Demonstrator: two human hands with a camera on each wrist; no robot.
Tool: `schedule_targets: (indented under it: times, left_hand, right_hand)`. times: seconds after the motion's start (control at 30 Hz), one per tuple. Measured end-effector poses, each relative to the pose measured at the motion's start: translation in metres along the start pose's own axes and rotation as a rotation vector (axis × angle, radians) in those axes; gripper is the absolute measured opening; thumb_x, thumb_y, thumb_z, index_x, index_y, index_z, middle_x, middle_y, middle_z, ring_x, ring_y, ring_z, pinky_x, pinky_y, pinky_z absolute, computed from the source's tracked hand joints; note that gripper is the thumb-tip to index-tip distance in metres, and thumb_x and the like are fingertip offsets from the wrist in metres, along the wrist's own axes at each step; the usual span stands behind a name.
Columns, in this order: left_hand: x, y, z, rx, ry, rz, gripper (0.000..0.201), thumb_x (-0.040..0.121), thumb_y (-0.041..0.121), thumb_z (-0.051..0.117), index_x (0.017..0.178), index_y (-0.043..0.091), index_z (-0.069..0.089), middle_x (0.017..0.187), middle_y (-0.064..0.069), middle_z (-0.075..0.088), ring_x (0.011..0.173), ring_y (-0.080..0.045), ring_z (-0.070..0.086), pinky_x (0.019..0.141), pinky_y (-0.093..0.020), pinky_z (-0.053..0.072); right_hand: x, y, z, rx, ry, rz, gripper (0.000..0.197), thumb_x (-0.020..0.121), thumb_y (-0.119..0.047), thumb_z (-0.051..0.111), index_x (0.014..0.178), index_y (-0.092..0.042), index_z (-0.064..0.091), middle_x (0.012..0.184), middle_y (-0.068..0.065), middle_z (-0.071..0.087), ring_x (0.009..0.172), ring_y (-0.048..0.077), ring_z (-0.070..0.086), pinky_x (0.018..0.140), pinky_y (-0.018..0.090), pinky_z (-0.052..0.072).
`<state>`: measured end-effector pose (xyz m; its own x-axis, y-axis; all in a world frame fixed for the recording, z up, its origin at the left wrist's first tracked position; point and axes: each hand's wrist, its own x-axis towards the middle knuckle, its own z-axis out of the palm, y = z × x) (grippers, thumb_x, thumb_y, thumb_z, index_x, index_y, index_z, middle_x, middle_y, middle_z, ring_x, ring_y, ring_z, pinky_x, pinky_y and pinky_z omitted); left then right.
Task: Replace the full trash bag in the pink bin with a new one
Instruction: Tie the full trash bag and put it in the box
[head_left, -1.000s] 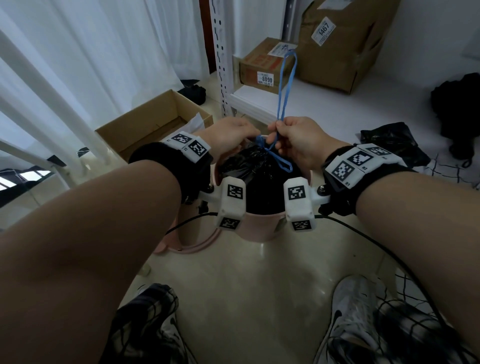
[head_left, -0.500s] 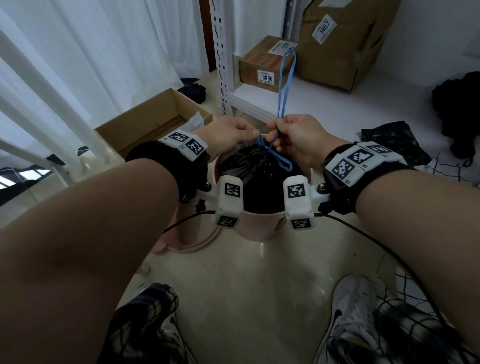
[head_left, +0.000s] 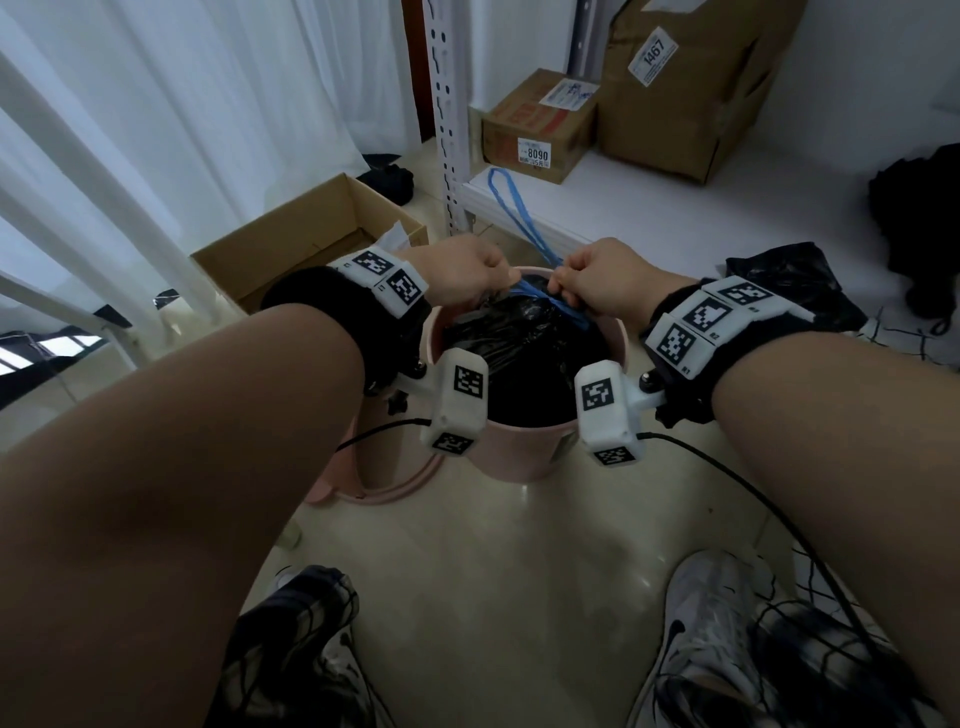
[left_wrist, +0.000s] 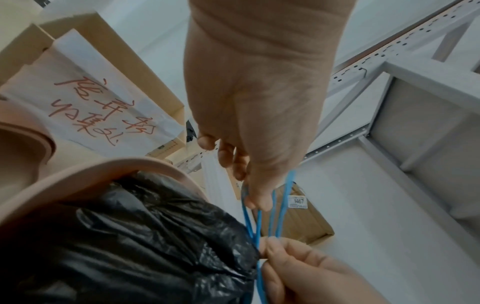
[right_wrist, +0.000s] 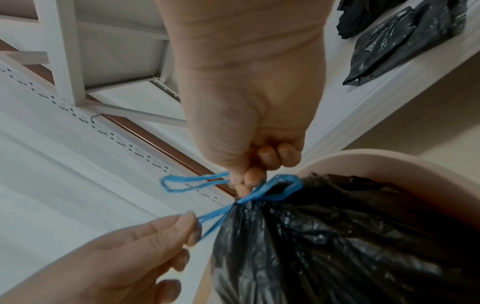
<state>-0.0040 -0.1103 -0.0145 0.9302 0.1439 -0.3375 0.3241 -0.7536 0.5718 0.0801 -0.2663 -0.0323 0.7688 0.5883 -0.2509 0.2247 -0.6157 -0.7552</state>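
Left hand pinches the blue drawstring between thumb and fingertips. Right hand pinches the same drawstring close beside it, a loop trailing beyond toward the shelf. The drawstring cinches the gathered neck of the black bag. The bag sits inside the pink bin on the floor. A spare bag lies on the shelf, right of the bin.

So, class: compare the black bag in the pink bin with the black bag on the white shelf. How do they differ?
The bin bag is bulging, its neck gathered by a blue drawstring that both hands pinch; the shelf bag lies flat and untouched. The first sits inside the pink bin, the second loose on the shelf. Both are glossy black plastic.
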Motion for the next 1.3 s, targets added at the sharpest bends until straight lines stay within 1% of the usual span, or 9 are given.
schedule_targets:
  times: [0.2, 0.33, 0.4, 0.5, 0.7, 0.87, 1.1, 1.17, 1.3]
  left_hand:
    - [-0.003, 0.000, -0.007, -0.077, 0.048, 0.124, 0.027, 0.089, 0.031, 0.062, 0.064, 0.023, 0.058, 0.069, -0.008, 0.056, 0.057, -0.008, 0.048, 0.054, -0.016, 0.037]
    - [0.002, 0.005, -0.006, -0.026, 0.273, 0.228, 0.014, 0.084, 0.029, 0.068, 0.081, 0.015, 0.065, 0.097, -0.003, 0.049, 0.093, -0.010, 0.046, 0.082, -0.017, 0.036]
    - [0.005, 0.008, -0.003, -0.055, 0.301, 0.260, 0.011, 0.083, 0.025, 0.069, 0.080, 0.017, 0.063, 0.094, 0.003, 0.048, 0.092, -0.009, 0.047, 0.075, -0.009, 0.036]
    - [0.004, 0.014, 0.000, -0.104, 0.283, 0.265, 0.016, 0.088, 0.023, 0.064, 0.074, 0.019, 0.056, 0.075, 0.005, 0.056, 0.067, -0.008, 0.052, 0.057, -0.008, 0.038]
    - [0.002, 0.009, 0.001, -0.149, 0.201, 0.121, 0.031, 0.100, 0.030, 0.040, 0.072, 0.019, 0.047, 0.064, 0.000, 0.058, 0.052, -0.008, 0.057, 0.052, -0.013, 0.046]
    - [0.005, -0.002, -0.008, 0.136, 0.308, 0.015, 0.024, 0.092, 0.023, 0.055, 0.075, 0.007, 0.055, 0.058, 0.001, 0.041, 0.054, -0.010, 0.038, 0.056, -0.027, 0.035]
    - [0.000, -0.001, 0.005, -0.356, -0.009, 0.064, 0.010, 0.079, 0.020, 0.073, 0.085, 0.028, 0.072, 0.081, -0.005, 0.064, 0.077, -0.018, 0.054, 0.073, -0.026, 0.044]
    - [0.001, 0.000, 0.010, -0.376, 0.001, 0.076, 0.014, 0.081, 0.014, 0.071, 0.081, 0.027, 0.072, 0.074, 0.005, 0.067, 0.078, -0.009, 0.059, 0.085, -0.024, 0.047]
    - [0.006, 0.006, 0.017, -0.320, 0.134, 0.047, 0.014, 0.082, 0.012, 0.066, 0.094, 0.014, 0.073, 0.063, 0.011, 0.063, 0.065, 0.000, 0.057, 0.070, -0.015, 0.048]
  right_hand:
    - [0.001, -0.003, 0.000, 0.046, 0.032, -0.018, 0.032, 0.089, -0.007, 0.051, 0.060, -0.007, 0.063, 0.056, 0.011, 0.055, 0.047, 0.015, 0.044, 0.048, 0.021, 0.039]
    - [-0.004, -0.014, 0.001, -0.063, -0.087, -0.114, 0.021, 0.084, -0.009, 0.055, 0.090, 0.005, 0.069, 0.079, 0.016, 0.062, 0.071, 0.021, 0.054, 0.072, 0.030, 0.043]
    - [-0.007, -0.018, 0.006, -0.098, -0.133, -0.179, 0.025, 0.083, -0.017, 0.065, 0.100, 0.001, 0.068, 0.093, 0.016, 0.066, 0.087, 0.021, 0.060, 0.083, 0.031, 0.046]
    - [-0.004, -0.019, 0.012, -0.017, -0.045, -0.218, 0.032, 0.084, -0.023, 0.067, 0.096, 0.007, 0.066, 0.086, 0.018, 0.063, 0.081, 0.019, 0.056, 0.073, 0.031, 0.044]
    - [0.000, -0.014, 0.005, 0.073, -0.013, -0.130, 0.043, 0.094, -0.028, 0.052, 0.058, -0.007, 0.060, 0.048, 0.001, 0.055, 0.045, 0.005, 0.046, 0.056, 0.020, 0.036]
    - [0.001, -0.009, -0.007, 0.180, -0.134, -0.027, 0.035, 0.096, -0.020, 0.047, 0.090, 0.008, 0.067, 0.059, 0.007, 0.063, 0.031, 0.004, 0.033, 0.035, 0.012, 0.026]
    - [0.001, -0.007, -0.009, 0.360, -0.192, -0.048, 0.012, 0.084, -0.008, 0.066, 0.072, -0.010, 0.069, 0.060, 0.002, 0.065, 0.047, 0.006, 0.049, 0.051, 0.018, 0.040]
    - [0.001, -0.009, -0.010, 0.334, -0.198, -0.076, 0.011, 0.080, -0.004, 0.068, 0.072, -0.011, 0.071, 0.067, 0.009, 0.063, 0.054, 0.012, 0.050, 0.056, 0.022, 0.041]
    - [-0.004, -0.014, -0.014, 0.226, -0.127, -0.128, 0.014, 0.075, 0.000, 0.071, 0.069, -0.012, 0.069, 0.058, -0.001, 0.066, 0.051, 0.006, 0.058, 0.054, 0.017, 0.046]
